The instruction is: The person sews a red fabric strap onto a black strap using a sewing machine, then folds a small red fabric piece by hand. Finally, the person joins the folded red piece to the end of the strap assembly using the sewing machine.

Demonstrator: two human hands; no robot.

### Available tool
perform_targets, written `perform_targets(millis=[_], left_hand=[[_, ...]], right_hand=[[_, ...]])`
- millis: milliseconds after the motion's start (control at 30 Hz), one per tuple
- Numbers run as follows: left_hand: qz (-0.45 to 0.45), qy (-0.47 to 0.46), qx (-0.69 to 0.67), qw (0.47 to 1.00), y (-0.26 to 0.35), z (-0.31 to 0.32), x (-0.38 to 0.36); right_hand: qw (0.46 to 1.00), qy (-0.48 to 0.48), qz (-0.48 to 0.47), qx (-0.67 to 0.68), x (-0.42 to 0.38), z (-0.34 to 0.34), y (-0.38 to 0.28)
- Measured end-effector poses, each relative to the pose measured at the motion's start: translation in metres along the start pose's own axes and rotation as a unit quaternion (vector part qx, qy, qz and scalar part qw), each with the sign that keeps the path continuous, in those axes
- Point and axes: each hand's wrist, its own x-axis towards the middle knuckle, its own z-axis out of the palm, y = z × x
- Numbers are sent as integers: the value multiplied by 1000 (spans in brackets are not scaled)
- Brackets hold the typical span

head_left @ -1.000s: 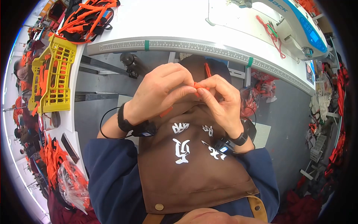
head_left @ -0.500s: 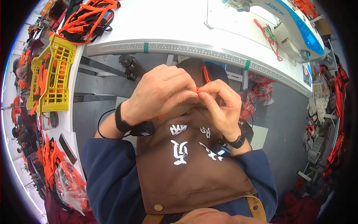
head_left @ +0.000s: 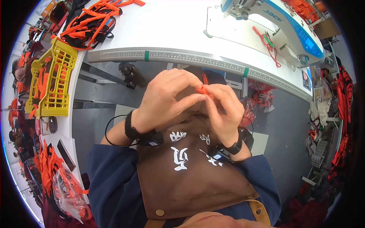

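Two hands are in my view, both raised in front of the apron point(head_left: 197, 190) on the near side of the table point(head_left: 163, 30). I read the left hand point(head_left: 165, 95) as narrow: thumb and fingers pinch one side of a small orange strip point(head_left: 203, 91). I read the right hand point(head_left: 228, 108) likewise: thumb and forefinger pinch the other side, with the two sets of fingertips close together. The strip sits between them, clear of the table, and is largely covered by the fingers. I cannot tell how it is folded. More orange shows just beyond the fingertips; I cannot tell whether it joins the strip.

Each wrist carries a dark band with a small device on its inner side. Along the table's near edge runs a ruler point(head_left: 190, 59) marked by two green bands. On the table, at the left, I note a pile point(head_left: 91, 24) of orange and black straps; at the right, a sewing machine point(head_left: 279, 21) with a red cord point(head_left: 272, 51) beside it. A yellow crate point(head_left: 57, 87) holding orange pieces stands left of the table. Below the ruler I see a dark bottle point(head_left: 131, 74).
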Motion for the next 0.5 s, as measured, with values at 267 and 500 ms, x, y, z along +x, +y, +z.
perform_targets(millis=[267,500], left_hand=[[23,-44,79,996,2,-7,-1],[-29,-22,-61,997,-2,-8,-2]], right_hand=[[999,-19,-6,-41,2,-3,-9],[975,-27,164,147,-5,-6,4]])
